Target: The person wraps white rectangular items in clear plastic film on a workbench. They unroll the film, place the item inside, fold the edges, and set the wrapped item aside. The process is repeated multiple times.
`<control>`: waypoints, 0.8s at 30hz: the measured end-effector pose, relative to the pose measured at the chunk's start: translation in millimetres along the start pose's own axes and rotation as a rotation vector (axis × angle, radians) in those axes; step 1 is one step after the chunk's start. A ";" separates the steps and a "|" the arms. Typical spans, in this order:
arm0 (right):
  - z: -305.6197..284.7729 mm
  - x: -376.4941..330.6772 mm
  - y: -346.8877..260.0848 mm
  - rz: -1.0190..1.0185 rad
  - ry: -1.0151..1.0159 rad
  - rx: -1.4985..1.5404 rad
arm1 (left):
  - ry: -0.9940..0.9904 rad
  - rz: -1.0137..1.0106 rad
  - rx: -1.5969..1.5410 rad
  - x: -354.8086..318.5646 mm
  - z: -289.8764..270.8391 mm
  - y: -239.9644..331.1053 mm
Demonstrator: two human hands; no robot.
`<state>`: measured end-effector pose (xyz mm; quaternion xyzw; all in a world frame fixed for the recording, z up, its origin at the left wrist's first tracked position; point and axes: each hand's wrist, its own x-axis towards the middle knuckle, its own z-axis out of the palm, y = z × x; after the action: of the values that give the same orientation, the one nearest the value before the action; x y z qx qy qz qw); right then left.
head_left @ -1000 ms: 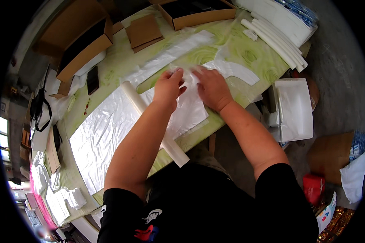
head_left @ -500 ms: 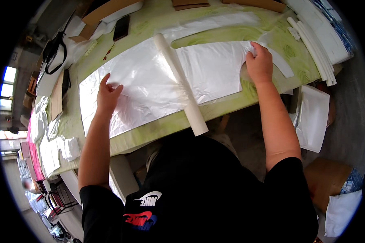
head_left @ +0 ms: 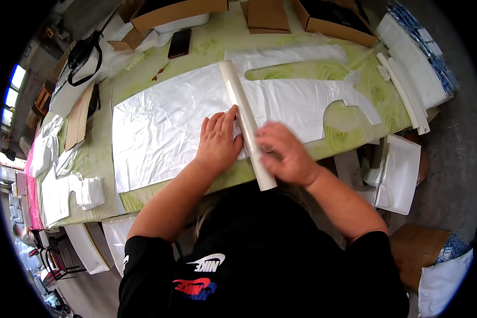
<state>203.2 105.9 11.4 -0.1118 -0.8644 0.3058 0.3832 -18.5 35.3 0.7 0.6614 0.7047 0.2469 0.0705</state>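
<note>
A thin, shiny white plastic sheet (head_left: 159, 124), cut in an apron-like shape with a strap and a curved cut-out at its right, lies wrinkled on the table. Across its middle rests a pale tube (head_left: 247, 130), slanting so that its near end sticks out past the table edge. My left hand (head_left: 217, 143) is open, laid flat on the sheet with its fingertips against the tube's left side. On the tube's right side is my right hand (head_left: 289, 153), bent over it and blurred by motion; its grip cannot be made out.
The table (head_left: 196, 50) has a green-patterned cover. At its back are a phone (head_left: 179, 43) and cardboard boxes (head_left: 339, 24). White rods (head_left: 405, 95) lie at the right edge, above a white bin (head_left: 400, 175). Folded white plastic pieces (head_left: 71, 193) and a black bag (head_left: 82, 55) are at left.
My left hand has moved right and come down flat beside the tube. My right hand has left the sheet's right part and moved to the tube. The view has shifted slightly.
</note>
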 end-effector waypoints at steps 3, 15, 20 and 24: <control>23.2 5.7 -19.3 -0.046 -0.123 0.006 | -0.014 0.014 -0.143 5.0 -7.3 -9.1; 17.7 18.8 -14.0 0.127 0.150 -0.318 | 0.079 0.283 -0.237 11.3 -38.6 -23.8; 35.5 48.3 19.5 0.168 0.098 -0.545 | 0.168 0.232 -0.208 -15.6 -44.0 -42.7; 70.7 99.9 53.2 0.263 -0.066 -0.633 | 0.187 0.219 -0.255 -21.2 -45.0 -49.4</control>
<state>81.3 159.2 1.4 -0.3255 -0.9066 0.0724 0.2585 -79.6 3.2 13.1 0.6940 0.5950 0.4008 0.0607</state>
